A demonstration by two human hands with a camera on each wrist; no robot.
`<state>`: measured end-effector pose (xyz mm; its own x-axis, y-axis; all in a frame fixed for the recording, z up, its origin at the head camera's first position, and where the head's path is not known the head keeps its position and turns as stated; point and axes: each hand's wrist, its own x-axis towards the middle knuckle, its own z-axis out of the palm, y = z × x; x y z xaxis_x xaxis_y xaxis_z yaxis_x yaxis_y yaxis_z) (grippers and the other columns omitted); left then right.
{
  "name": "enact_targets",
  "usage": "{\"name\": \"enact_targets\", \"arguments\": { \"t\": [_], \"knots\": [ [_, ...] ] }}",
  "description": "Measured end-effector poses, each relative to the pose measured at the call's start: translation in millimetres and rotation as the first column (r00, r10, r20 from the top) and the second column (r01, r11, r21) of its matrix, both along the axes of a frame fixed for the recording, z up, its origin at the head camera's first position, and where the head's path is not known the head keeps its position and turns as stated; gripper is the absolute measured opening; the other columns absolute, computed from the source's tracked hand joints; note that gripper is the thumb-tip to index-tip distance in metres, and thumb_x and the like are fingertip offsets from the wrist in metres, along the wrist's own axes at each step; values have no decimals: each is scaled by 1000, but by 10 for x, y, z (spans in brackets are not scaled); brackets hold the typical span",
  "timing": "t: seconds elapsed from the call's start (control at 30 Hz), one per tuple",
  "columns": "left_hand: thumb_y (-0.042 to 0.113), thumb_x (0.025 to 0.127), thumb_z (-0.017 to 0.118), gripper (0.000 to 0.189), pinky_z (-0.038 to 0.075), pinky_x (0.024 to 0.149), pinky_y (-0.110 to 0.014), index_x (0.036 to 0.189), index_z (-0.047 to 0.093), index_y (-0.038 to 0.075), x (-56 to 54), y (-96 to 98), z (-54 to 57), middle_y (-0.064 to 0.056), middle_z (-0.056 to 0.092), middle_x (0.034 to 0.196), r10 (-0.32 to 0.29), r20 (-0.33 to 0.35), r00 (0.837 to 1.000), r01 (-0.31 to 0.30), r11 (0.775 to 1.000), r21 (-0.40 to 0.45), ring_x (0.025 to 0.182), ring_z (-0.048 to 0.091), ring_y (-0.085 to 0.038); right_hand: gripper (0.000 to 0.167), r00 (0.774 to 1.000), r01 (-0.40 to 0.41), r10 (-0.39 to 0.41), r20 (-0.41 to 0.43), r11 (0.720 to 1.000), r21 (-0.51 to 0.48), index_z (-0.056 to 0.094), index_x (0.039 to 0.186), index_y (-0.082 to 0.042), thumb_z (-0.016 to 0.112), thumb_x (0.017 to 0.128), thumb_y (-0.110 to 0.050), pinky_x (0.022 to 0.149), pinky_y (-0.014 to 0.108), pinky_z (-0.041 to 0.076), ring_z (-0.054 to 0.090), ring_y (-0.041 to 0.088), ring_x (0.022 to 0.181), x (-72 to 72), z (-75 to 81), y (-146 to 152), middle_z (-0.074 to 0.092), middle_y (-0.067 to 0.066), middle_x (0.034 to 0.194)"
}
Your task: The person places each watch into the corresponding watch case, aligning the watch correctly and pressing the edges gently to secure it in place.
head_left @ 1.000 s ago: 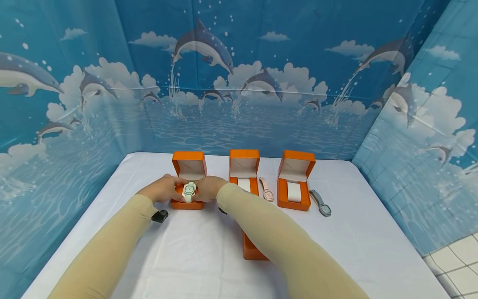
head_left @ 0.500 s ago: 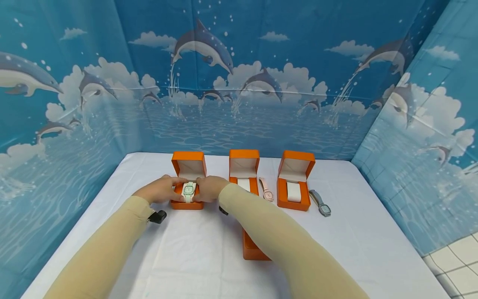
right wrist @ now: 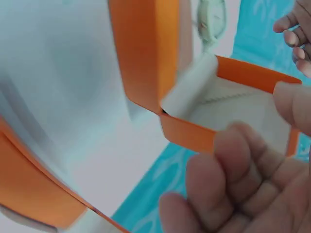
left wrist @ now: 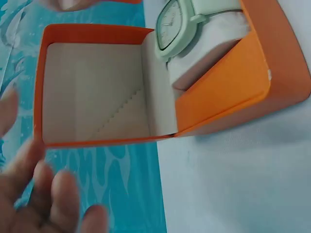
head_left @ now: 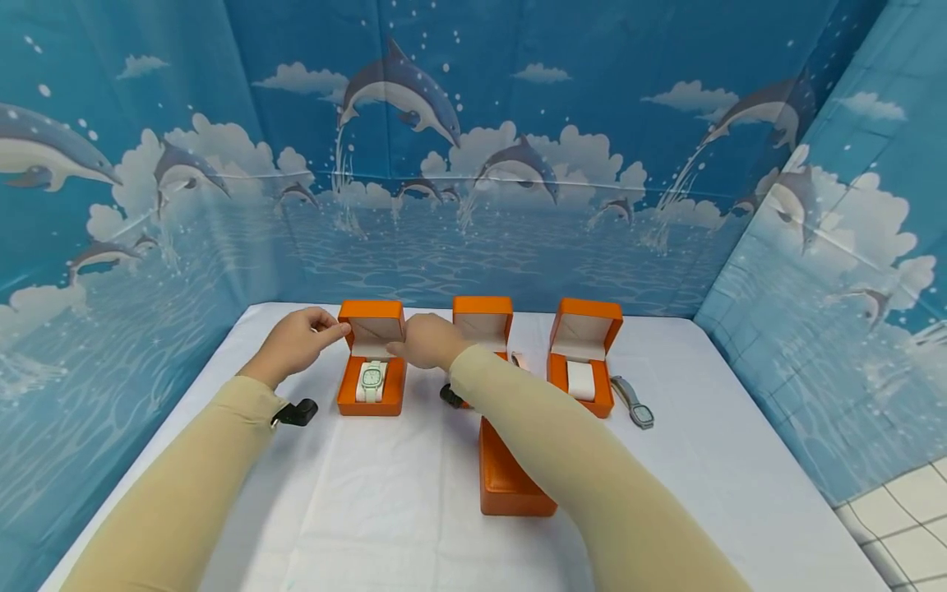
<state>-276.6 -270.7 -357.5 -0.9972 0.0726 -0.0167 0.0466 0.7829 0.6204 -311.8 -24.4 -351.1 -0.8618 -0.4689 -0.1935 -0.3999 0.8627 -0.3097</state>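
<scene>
Pale green watch with a rounded square face (head_left: 372, 377): wrapped around a soft white cushion (left wrist: 209, 53) inside an orange box with its lid up (head_left: 370, 409); this box is the left one of a row of three.
Left hand (head_left: 292, 341): at the left edge of the raised lid; fingers loose, grasping nothing; I cannot tell if it touches the lid.
Right hand (head_left: 429, 341): by the lid's right edge; fingers softly bent and apart from the thumb, grasping nothing; touch is hard to tell.
Head view: shows the whole row, with a middle orange box (head_left: 482, 304) partly behind the right hand, and a right orange box (head_left: 592, 307); also a grey watch (head_left: 633, 403), a bit of a pink watch (head_left: 519, 359) and a closed orange box (head_left: 514, 485) half under the right sleeve (head_left: 584, 460).
Left wrist view: shows the watch's side knob and a tiny pale chip on the box edge.
Right wrist view: shows the right fingers' undersides, blurry.
Watch faces: marks too small to read.
White cloth (head_left: 370, 510): covers the table, with light creases.
Blue dolphin curtain (head_left: 444, 247): hangs around; white tiles (head_left: 888, 526) at the lower right.
</scene>
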Motion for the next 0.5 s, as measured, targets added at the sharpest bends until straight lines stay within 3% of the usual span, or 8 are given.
{"name": "enact_targets", "arguments": {
  "t": [0.03, 0.13, 0.2, 0.23, 0.33, 0.43, 0.47, 0.5],
  "knots": [
    [57, 104, 58, 54, 51, 84, -41, 126, 62, 8, -3, 8, 10, -16, 61, 122, 38, -13, 999, -37, 999, 16, 105, 56, -32, 55, 1000, 28, -28, -4, 999, -24, 54, 64, -18, 57, 107, -53, 60, 29, 46, 47, 13, 52, -10, 38, 7, 40, -5, 55],
    [63, 104, 54, 70, 53, 92, -50, 144, 52, 5, -43, 41, 23, -21, 55, 137, 108, -28, 994, -106, 993, 59, 116, 55, -38, 57, 992, 114, -118, -46, 990, -79, 58, 68, -14, 54, 107, -55, 60, 30, 46, 41, 14, 49, -43, 125, 20, 39, -3, 57],
    [65, 104, 52, 79, 52, 103, -57, 156, 43, 6, -85, 65, 34, -24, 49, 149, 120, -25, 992, -118, 990, 72, 128, 53, -42, 56, 980, 170, -183, -74, 973, -153, 70, 89, -7, 52, 107, -58, 67, 32, 54, 50, 14, 54, -48, 158, 25, 53, 0, 65],
    [65, 104, 50, 82, 49, 108, -60, 160, 38, 7, -107, 77, 40, -25, 46, 155, 117, -16, 993, -116, 991, 74, 135, 50, -44, 58, 976, 189, -206, -76, 963, -191, 72, 106, -4, 51, 107, -59, 74, 35, 58, 57, 16, 60, -49, 168, 25, 60, 4, 71],
    [66, 105, 48, 86, 43, 116, -63, 167, 29, 9, -168, 116, 54, -24, 40, 163, 98, 15, 995, -99, 993, 63, 146, 43, -46, 70, 968, 217, -245, -64, 932, -290, 55, 152, -7, 47, 108, -61, 101, 46, 59, 74, 25, 100, -55, 164, 18, 76, 11, 119],
    [64, 107, 45, 83, 42, 118, -62, 168, 28, 10, -207, 149, 52, -23, 40, 165, 88, 50, 995, -91, 994, 55, 148, 43, -45, 70, 973, 210, -228, -23, 927, -309, 43, 162, -13, 42, 110, -60, 115, 50, 50, 65, 28, 131, -69, 130, -3, 63, 10, 149],
    [63, 107, 44, 82, 42, 118, -61, 168, 28, 10, -214, 159, 49, -22, 40, 165, 87, 62, 994, -91, 994, 55, 149, 43, -44, 68, 975, 207, -222, -12, 927, -311, 43, 162, -14, 42, 110, -59, 114, 48, 50, 66, 26, 129, -74, 113, -12, 63, 9, 149],
    [63, 107, 43, 82, 42, 118, -61, 168, 28, 10, -217, 165, 46, -22, 41, 165, 86, 71, 994, -90, 995, 52, 149, 43, -44, 66, 977, 201, -211, 0, 930, -309, 44, 162, -15, 42, 111, -57, 109, 46, 54, 71, 25, 116, -80, 97, -21, 68, 11, 141]
  ]
}}
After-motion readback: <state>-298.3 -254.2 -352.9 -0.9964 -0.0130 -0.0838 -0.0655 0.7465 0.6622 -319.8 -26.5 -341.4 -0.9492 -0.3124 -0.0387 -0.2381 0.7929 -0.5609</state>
